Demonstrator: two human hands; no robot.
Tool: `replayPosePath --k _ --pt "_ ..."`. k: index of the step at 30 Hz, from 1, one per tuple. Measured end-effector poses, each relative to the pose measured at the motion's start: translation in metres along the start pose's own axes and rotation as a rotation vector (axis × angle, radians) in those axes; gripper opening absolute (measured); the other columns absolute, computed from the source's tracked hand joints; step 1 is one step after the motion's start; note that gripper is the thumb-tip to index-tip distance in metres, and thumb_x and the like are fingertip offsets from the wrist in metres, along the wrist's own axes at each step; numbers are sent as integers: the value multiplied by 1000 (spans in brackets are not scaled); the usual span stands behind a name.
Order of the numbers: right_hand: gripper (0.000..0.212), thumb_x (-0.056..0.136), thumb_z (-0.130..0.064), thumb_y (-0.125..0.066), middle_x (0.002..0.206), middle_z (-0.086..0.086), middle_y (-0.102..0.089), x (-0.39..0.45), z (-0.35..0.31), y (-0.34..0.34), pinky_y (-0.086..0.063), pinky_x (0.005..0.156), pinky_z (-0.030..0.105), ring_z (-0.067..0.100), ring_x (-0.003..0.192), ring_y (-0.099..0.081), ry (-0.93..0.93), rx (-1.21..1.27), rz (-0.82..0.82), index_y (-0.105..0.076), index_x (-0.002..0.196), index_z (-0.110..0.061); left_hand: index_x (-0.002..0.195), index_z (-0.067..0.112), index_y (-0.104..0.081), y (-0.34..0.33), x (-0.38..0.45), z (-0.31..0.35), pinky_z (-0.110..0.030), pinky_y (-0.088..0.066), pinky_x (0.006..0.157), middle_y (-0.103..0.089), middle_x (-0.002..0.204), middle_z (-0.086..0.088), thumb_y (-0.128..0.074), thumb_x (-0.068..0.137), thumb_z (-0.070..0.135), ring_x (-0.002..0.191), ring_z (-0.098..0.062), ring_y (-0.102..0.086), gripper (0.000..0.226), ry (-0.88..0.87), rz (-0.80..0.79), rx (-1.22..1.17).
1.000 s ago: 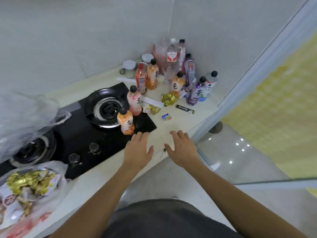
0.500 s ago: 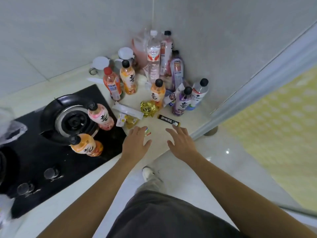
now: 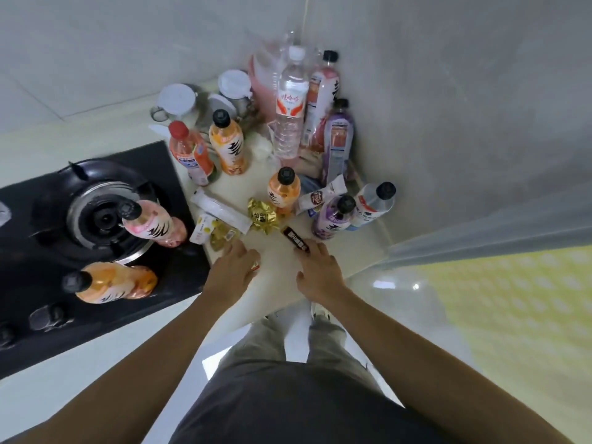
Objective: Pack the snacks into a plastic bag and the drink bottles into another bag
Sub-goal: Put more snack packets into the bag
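Several drink bottles stand in the counter corner: a water bottle (image 3: 290, 104), an orange bottle (image 3: 283, 190) and a purple bottle (image 3: 334, 216) among them. A pink bottle (image 3: 147, 222) and another orange bottle (image 3: 109, 282) stand on the stove. Between them lie snacks: a gold wrapper (image 3: 262, 214), a long white packet (image 3: 221, 208), a yellow packet (image 3: 211, 230). My left hand (image 3: 234, 267) lies flat over a small red-edged packet (image 3: 255, 267). My right hand (image 3: 315, 270) touches the near end of a black snack bar (image 3: 295, 241) with its fingertips. No bag is in view.
A black gas stove (image 3: 96, 216) fills the left of the counter. Lidded cups (image 3: 177, 99) stand at the back wall. The counter's front edge (image 3: 243, 318) runs under my wrists, and a sliding door frame (image 3: 480, 232) borders it on the right.
Both hands have reached forward from the counter edge to the snacks. My view has turned right and closer to the corner, so the plastic bags at the left have left the frame.
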State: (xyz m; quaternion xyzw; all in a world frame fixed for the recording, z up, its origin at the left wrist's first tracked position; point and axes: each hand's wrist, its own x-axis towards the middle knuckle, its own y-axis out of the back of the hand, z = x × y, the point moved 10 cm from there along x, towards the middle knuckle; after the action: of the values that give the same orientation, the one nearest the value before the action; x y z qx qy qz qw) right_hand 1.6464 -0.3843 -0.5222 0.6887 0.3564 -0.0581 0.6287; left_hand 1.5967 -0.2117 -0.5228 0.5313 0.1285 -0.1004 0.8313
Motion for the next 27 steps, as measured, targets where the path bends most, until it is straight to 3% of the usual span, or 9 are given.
replayPosePath --k 7,13,19,23,27 --pt "14 91 -5 -59 117 10 -53 17 11 1 -52 88 39 30 99 -59 89 236 107 -68 102 -9 111 17 -60 -3 -22 3 -43 -57 66 -50 110 -8 -73 87 19 99 -29 -51 27 257 73 -30" --pt "20 77 4 -64 78 -1 -60 25 -13 9 -46 67 33 19 72 -56 306 447 25 -64 74 -16 113 17 -61 15 -59 6 -39 -55 67 -49 105 -5 -70 89 17 99 -27 -51 26 464 217 -105" --pt "31 81 0 -73 73 -12 -62 9 -85 16 -48 65 22 7 69 -60 454 529 -85 -60 76 -27 114 20 -64 46 -127 -8 -38 -55 65 -49 107 -1 -72 88 18 99 -24 -54 28 654 364 -155" --pt "27 84 -1 -73 75 -7 -66 -19 -155 4 -50 64 17 7 69 -63 560 512 -196 -63 78 -25 115 21 -65 60 -202 -28 -34 -54 66 -51 109 0 -70 89 16 102 -21 -53 27 752 510 -188" --pt "18 84 2 -75 78 3 -70 -56 -241 -26 -54 66 25 18 72 -67 651 472 -289 -67 84 -15 117 23 -65 57 -294 -64 -34 -54 67 -50 107 1 -68 89 15 101 -20 -54 29 850 662 -235"
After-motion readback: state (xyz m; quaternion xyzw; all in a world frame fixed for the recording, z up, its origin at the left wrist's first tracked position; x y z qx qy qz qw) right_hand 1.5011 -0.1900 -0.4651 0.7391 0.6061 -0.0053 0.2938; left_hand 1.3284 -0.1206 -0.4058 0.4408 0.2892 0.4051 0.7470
